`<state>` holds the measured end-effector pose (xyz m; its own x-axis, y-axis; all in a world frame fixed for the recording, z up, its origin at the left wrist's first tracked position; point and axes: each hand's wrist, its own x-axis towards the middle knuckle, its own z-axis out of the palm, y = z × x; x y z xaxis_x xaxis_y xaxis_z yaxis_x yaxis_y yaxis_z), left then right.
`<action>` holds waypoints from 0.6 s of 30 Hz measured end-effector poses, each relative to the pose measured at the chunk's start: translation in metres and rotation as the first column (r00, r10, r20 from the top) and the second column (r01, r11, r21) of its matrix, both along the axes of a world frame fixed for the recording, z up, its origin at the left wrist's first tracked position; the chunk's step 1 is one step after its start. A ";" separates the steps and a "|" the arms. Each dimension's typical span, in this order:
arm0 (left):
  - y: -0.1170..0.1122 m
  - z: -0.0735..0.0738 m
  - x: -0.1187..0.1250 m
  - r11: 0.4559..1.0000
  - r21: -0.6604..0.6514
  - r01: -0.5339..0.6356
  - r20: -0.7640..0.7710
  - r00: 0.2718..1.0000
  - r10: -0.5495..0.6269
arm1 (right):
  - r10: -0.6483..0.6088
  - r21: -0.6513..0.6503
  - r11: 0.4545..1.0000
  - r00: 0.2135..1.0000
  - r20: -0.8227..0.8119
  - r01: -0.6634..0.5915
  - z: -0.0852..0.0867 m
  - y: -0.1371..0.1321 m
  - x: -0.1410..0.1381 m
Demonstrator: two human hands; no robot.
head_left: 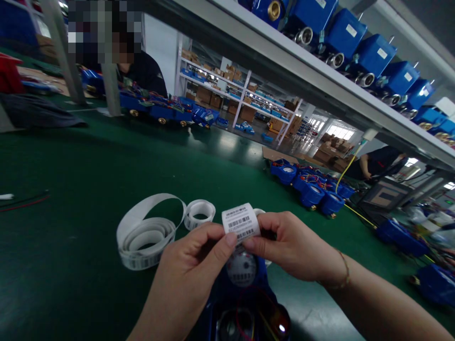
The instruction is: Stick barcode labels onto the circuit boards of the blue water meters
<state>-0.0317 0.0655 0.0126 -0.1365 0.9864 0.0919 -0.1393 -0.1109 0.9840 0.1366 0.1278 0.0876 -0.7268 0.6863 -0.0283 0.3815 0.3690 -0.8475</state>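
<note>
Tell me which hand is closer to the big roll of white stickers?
Left. The left hand sits just right of the sticker roll; the right hand is farther right, past the barcode label both pinch.

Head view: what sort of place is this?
Likely a meter assembly workshop: rows of blue meters on the shelf and green bench, a barcode label pinched by left hand and right hand, carton racks behind.

Left hand (185, 270) and right hand (291, 246) pinched a white barcode label (241, 221) between thumbs and forefingers, each grip closed on it, just above a blue water meter (241, 270). Loose label strip (145, 237) and small roll (201, 213) lay on the green counter (71, 237). More blue meters (313, 187) sat well apart.
</note>
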 end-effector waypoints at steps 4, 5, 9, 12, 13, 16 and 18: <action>-0.007 0.006 0.002 1.000 -0.001 0.004 0.070 0.998 -0.004 | -0.013 0.111 0.994 0.999 0.033 0.009 0.006 -0.008 0.002; -0.009 0.009 0.003 1.000 -0.008 0.019 0.111 0.994 -0.018 | -0.018 0.140 0.990 0.999 0.038 0.013 0.007 -0.011 0.002; -0.019 0.027 0.007 0.995 -0.041 0.090 0.239 0.968 -0.078 | -0.012 0.206 0.978 0.999 0.032 0.005 0.017 -0.027 0.004; -0.031 0.040 0.011 0.990 -0.098 0.101 0.277 0.958 -0.070 | -0.017 0.182 0.983 1.000 -0.016 0.019 0.024 -0.044 0.011; -0.035 0.044 0.013 0.986 -0.126 0.107 0.296 0.953 -0.066 | -0.023 0.158 0.987 0.999 -0.047 0.030 0.025 -0.050 0.014; -0.049 0.049 0.017 0.981 -0.175 0.085 0.307 0.951 -0.027 | -0.054 0.012 0.998 0.984 -0.170 0.057 0.028 -0.067 0.027; -0.059 0.050 0.020 0.982 -0.183 0.051 0.258 0.966 -0.003 | -0.087 -0.090 0.994 0.968 -0.237 0.067 0.028 -0.077 0.035</action>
